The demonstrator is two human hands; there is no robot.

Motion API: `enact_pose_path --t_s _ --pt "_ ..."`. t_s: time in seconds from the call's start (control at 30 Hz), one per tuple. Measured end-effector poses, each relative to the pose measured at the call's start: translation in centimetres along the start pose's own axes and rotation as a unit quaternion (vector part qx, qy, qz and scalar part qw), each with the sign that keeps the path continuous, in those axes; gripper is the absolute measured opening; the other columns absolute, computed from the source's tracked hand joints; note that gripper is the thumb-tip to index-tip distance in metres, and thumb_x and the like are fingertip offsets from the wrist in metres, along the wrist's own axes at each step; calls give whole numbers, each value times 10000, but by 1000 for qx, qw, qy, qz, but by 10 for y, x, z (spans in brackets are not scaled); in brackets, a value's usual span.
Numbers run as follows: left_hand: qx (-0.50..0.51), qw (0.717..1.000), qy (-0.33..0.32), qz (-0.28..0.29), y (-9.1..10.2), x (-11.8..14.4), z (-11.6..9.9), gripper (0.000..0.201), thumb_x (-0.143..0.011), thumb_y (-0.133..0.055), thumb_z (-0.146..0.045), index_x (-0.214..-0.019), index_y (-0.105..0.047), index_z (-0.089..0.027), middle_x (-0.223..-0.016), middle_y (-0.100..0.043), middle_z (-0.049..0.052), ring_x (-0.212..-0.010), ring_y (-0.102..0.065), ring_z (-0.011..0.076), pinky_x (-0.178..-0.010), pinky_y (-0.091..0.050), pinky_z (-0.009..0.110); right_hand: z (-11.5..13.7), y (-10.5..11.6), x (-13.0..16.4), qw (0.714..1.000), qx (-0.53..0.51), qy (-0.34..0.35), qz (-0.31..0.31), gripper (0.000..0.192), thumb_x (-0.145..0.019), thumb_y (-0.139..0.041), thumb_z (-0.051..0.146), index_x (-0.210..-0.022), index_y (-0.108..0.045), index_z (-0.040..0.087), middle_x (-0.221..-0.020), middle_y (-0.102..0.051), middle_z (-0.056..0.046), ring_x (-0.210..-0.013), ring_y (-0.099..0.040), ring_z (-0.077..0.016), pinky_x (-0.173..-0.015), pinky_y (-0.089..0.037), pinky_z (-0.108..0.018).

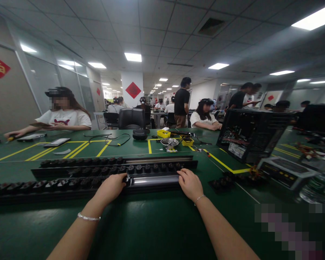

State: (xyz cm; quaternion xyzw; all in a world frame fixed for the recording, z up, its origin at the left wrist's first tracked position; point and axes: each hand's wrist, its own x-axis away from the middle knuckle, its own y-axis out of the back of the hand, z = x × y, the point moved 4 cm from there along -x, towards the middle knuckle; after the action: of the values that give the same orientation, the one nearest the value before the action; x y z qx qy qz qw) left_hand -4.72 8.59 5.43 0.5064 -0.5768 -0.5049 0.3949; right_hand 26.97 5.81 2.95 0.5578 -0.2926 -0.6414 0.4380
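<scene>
Head view: you are facing a green table (157, 224) marked with yellow lines. Lying across it just in front of you are long black rails (97, 171) carrying rows of round black caps. Right of the rails an open black computer case (249, 133) is standing; beyond their far side a small metal bowl (169, 142) and a yellow box (163, 133) are sitting. Your left hand (111, 187) is curling its fingers down onto the nearest rail beside a shiny metal bar (155, 180). Your right hand (190, 183) is pressing on the bar's right end, fingers together and bent.
</scene>
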Motion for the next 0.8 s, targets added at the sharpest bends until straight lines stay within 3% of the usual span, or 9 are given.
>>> enact_pose_path --t_s 0.8 --pt "61 998 -30 8 -7 -1 -14 505 -755 -488 -216 -1260 -477 -200 -1186 -609 89 -1070 -567 200 -923 -401 285 1 2 0 1000 4 4 -4 369 -856 -349 265 -1090 -628 215 -1151 -585 -54 -1080 -498 -171 -894 -379 -297"
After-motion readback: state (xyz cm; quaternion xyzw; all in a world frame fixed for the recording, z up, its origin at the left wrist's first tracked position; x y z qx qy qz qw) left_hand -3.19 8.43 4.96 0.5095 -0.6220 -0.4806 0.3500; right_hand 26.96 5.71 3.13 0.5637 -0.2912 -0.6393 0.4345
